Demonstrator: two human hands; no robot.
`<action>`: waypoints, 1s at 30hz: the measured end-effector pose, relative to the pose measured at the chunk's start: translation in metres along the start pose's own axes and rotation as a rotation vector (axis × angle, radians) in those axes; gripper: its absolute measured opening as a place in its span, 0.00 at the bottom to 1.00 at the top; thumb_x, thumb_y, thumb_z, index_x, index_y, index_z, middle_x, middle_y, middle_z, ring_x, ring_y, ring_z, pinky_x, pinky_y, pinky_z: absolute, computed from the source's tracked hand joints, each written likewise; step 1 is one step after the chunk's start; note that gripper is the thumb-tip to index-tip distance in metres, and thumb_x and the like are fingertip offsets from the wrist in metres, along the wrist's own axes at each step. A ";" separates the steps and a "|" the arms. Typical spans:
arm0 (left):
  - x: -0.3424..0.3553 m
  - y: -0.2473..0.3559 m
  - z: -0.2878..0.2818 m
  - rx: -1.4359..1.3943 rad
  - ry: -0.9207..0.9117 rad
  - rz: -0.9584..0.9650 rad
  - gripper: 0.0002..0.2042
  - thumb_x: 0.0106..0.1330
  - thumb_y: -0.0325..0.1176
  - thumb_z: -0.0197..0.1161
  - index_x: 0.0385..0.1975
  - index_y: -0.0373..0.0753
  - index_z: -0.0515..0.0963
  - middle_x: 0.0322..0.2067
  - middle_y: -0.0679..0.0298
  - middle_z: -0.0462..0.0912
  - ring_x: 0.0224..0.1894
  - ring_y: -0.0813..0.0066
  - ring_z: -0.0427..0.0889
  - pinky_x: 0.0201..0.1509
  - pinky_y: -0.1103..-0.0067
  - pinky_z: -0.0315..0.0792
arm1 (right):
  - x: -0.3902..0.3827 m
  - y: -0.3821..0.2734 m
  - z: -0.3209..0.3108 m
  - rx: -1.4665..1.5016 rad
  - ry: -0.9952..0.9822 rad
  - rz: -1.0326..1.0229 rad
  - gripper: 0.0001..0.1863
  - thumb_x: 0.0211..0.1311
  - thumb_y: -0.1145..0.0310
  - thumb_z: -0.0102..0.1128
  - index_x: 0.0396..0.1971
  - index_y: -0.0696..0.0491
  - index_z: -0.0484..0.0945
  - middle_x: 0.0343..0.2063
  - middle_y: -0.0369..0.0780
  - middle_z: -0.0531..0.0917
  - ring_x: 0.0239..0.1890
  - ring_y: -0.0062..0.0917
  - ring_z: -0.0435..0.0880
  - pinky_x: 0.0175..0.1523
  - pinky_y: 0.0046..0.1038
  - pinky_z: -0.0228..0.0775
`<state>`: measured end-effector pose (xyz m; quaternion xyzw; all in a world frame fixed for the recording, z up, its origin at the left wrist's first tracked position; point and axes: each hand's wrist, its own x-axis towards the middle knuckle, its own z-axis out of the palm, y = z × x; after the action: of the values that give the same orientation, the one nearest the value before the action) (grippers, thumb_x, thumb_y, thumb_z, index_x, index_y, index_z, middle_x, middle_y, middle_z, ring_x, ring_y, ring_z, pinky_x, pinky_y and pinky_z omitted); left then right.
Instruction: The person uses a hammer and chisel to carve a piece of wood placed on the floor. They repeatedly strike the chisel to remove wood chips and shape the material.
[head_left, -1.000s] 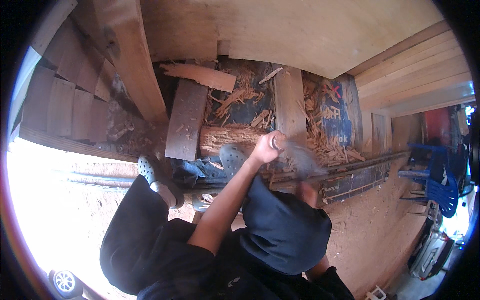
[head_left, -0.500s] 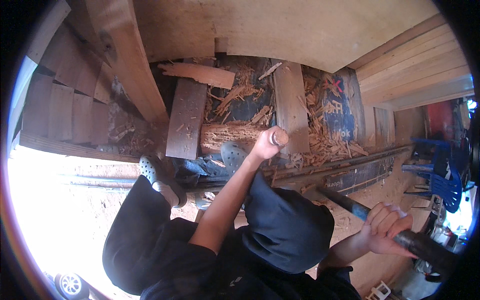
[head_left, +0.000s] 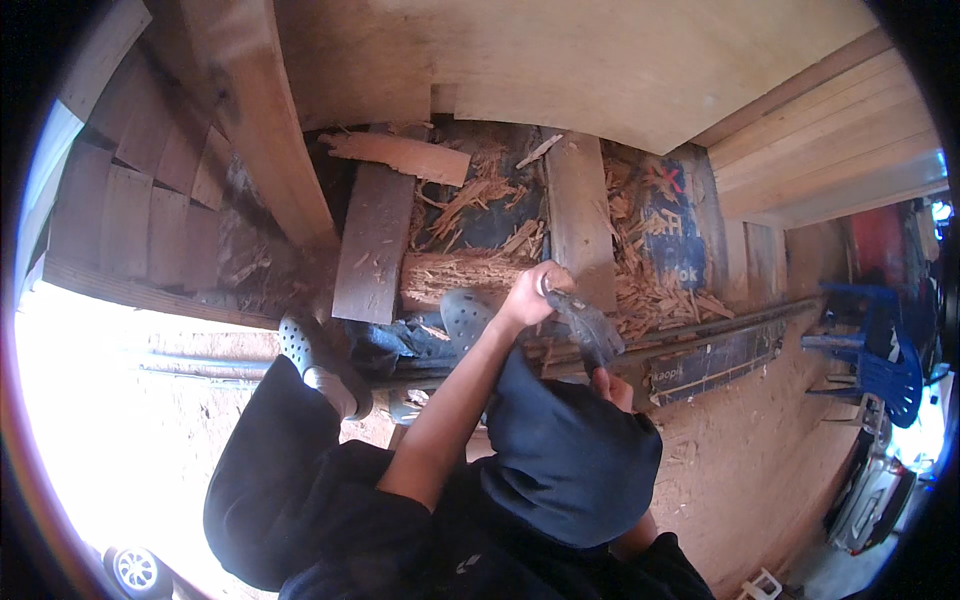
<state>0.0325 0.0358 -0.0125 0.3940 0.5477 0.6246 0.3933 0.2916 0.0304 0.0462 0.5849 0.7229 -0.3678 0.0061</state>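
Note:
My left hand (head_left: 533, 297) is closed around an upright chisel-like tool with a round brown butt end. Its lower end is mostly hidden behind the hand, above splintered wood (head_left: 455, 277). The dark head of a hammer (head_left: 588, 325) lies across the top of that tool, at or against the butt end; whether they touch is hard to tell. Partly hidden by my raised knee, my right hand (head_left: 612, 388) is closed on the hammer's handle.
Wood chips (head_left: 665, 305) litter the ground around two flat boards (head_left: 372, 245) (head_left: 580, 215). A loose plank piece (head_left: 405, 152) lies beyond. My clog-shod feet (head_left: 318, 355) stand near long pipes (head_left: 720, 325). A slanted post (head_left: 262, 110) rises at left; a blue plastic chair (head_left: 880, 360) stands at right.
My right hand has swung the hammer from the lower right inward to the top of the tool in my left hand. The left hand has stayed nearly in place.

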 end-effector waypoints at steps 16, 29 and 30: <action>-0.003 -0.003 0.001 -0.149 -0.001 0.007 0.09 0.52 0.27 0.68 0.29 0.35 0.74 0.26 0.65 0.78 0.31 0.79 0.76 0.37 0.78 0.71 | 0.002 0.055 0.041 0.043 0.090 0.033 0.34 0.62 0.39 0.44 0.29 0.60 0.80 0.22 0.54 0.79 0.26 0.50 0.79 0.34 0.43 0.68; -0.006 0.021 0.000 -0.066 0.047 -0.113 0.21 0.46 0.36 0.76 0.35 0.36 0.72 0.30 0.65 0.78 0.36 0.77 0.76 0.42 0.77 0.71 | 0.047 -0.024 0.014 -0.047 -0.077 0.207 0.39 0.61 0.36 0.42 0.30 0.65 0.79 0.25 0.58 0.79 0.31 0.56 0.78 0.39 0.47 0.67; -0.007 0.027 0.002 0.004 0.111 -0.048 0.24 0.44 0.37 0.77 0.37 0.37 0.72 0.32 0.63 0.78 0.37 0.74 0.77 0.42 0.76 0.71 | 0.052 -0.031 0.011 -0.082 -0.107 0.215 0.41 0.61 0.34 0.42 0.31 0.66 0.79 0.26 0.59 0.79 0.33 0.57 0.78 0.41 0.47 0.67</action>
<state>0.0354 0.0276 0.0138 0.3462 0.5791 0.6348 0.3767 0.2439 0.0665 0.0318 0.6379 0.6690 -0.3659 0.1077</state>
